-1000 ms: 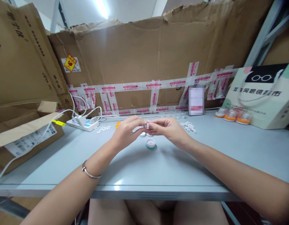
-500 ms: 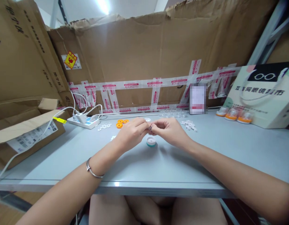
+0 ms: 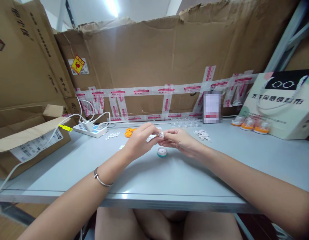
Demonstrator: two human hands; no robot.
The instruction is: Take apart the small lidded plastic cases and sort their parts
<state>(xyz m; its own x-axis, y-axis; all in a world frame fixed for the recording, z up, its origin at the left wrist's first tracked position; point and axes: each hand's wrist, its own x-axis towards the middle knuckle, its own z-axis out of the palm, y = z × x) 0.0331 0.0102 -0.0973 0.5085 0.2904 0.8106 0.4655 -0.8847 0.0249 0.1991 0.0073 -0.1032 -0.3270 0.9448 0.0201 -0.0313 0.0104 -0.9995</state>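
My left hand (image 3: 140,140) is closed, its thumb and fingertips pinching a small white piece (image 3: 160,134) with dark marks. From the right, my right hand (image 3: 181,141) has its fingertips pressed together on the same piece, hiding part of it. More white shows in the gap under my left fingers; I cannot tell whether it is held. Just below both hands, a round white cup with a green base (image 3: 162,151) stands on the table. Partly behind my left hand lie several orange rings (image 3: 128,134).
Small white discs (image 3: 112,135) lie at left, a pile of white pieces (image 3: 202,135) at right. Clear cups (image 3: 186,122) stand at the back beside a phone-like panel (image 3: 211,106). Orange-based capped items (image 3: 261,127), a paper bag (image 3: 277,113), a power strip (image 3: 90,130) and an open carton (image 3: 31,146) flank the table.
My left fingers have lifted and opened slightly, baring the white piece between the hands. My right fingers have flattened and lowered a little. The green-based cup stays in place.
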